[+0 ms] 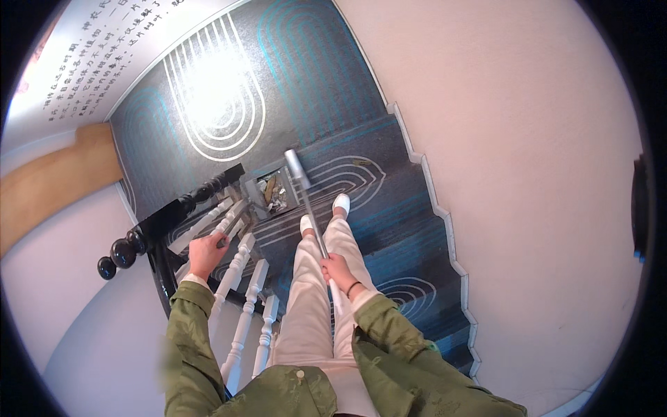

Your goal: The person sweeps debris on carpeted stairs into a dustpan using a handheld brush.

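The right hand (335,270) is gripping a long-handled broom (314,222), whose head is extending ahead, just beside the dustpan (256,199). The left hand (207,255) is grasping the dustpan's handle; the pan is holding debris (271,187) near the stairs' (410,191) left edge.

the carpet (399,191) is dark grey, with a pattern of curved lines, some white and some blue. the broom (315,228) is of silver-grey colour. the dustpan (255,199) is grey, and the rubbish (271,188) in it is brown and whitish. the jacket (295,394) is olive green with a faint leaf pattern; the trousers (309,306) are cream and the shoes (341,203) are white. the handrail (165,219) is black, the posts (242,333) are white, and the right wall (528,153) is pale pink.
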`<state>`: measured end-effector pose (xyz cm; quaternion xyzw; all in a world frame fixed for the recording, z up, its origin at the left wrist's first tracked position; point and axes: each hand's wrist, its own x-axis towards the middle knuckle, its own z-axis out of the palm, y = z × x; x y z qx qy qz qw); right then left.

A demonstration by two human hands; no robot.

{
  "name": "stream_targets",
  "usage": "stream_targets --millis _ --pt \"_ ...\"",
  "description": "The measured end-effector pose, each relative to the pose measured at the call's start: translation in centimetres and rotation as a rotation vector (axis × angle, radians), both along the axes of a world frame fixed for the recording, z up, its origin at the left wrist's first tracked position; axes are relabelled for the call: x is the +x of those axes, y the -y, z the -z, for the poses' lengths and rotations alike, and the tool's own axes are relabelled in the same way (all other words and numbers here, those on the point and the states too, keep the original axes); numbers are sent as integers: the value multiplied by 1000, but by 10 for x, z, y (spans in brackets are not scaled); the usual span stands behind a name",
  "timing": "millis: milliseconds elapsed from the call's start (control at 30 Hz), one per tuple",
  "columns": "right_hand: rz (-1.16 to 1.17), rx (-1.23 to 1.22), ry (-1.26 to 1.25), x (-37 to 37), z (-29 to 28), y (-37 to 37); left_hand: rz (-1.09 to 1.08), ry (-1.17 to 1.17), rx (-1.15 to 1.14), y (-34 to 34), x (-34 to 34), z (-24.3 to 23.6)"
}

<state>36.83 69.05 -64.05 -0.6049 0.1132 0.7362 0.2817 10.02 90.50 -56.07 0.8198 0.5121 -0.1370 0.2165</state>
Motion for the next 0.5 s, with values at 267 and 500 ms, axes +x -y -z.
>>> stream_targets --millis 267,500 --pt "-251 88 227 138 -68 37 -237 125 39 -8 5 -42" --pt "-52 -122 354 216 -19 11 -132 137 -34 -31 38 -50"
